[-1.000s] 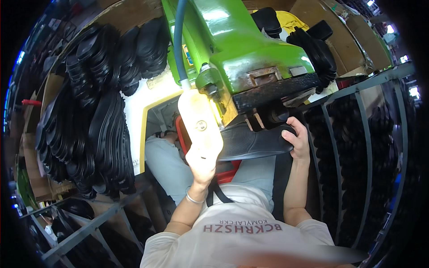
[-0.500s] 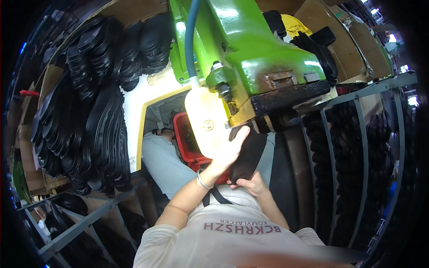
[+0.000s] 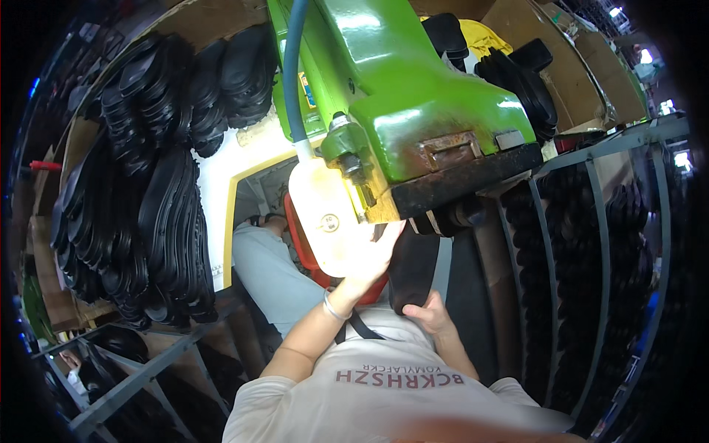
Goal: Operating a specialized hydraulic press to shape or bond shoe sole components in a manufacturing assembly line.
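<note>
A long black shoe sole [image 3: 415,269] slants from under the head of the green machine [image 3: 421,103] toward my lap; its far end is hidden by the machine. My right hand [image 3: 434,315] pinches its near end, thumb on top. Close below the machine's front edge, my left hand [image 3: 375,255], with a pale band on the wrist, has its thumb against the sole's left edge; the other fingers are partly hidden beside the glaring lamp [image 3: 323,221]. The hold looks closed on that edge.
Thick stacks of black soles [image 3: 140,229] lie on the left of the white worktable [image 3: 213,221]. A red basket [image 3: 297,240] is below the table opening. Metal racks [image 3: 550,273] full of black soles flank me on the right. Cardboard boxes [image 3: 569,66] stand behind.
The machine and lamp appear further left as the view shifts. My right hand and the sole's near end have moved slightly right and toward me. My left hand stays by the machine head.
</note>
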Motion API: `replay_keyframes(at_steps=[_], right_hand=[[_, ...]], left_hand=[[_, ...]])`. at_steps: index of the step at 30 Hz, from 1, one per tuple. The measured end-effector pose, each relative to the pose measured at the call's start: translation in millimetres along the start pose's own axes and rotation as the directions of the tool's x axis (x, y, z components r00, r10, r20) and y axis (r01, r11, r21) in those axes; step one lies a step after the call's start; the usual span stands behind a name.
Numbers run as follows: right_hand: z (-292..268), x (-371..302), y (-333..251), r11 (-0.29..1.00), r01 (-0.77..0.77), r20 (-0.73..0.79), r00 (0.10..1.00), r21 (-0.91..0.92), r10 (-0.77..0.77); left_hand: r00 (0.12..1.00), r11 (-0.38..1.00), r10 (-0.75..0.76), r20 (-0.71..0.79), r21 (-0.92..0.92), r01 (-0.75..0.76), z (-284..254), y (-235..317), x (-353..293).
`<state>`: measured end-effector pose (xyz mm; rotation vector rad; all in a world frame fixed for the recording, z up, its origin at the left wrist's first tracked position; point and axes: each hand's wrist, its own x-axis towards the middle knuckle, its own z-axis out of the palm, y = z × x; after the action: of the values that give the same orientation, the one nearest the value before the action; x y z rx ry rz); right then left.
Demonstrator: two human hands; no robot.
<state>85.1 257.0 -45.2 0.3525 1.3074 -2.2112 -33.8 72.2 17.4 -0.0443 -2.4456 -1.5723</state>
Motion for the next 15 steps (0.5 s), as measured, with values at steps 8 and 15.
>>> replay_keyframes(at_steps=[8,15], right_hand=[[0.3,-13.3,-11.5,0.999,0.031,0.068,0.997,-0.037,-0.028],[44.5,18.1,-5.3,0.907,0.12,0.167,0.984,-0.405,-0.055]], left_hand=[[0.977,0.973,-0.205,-0.061,-0.118,0.196,-4.1,-21.1,-17.1],[0.964,0.989,0.093,-0.248,-0.087,-0.118,-8.7,12.7,20.0]])
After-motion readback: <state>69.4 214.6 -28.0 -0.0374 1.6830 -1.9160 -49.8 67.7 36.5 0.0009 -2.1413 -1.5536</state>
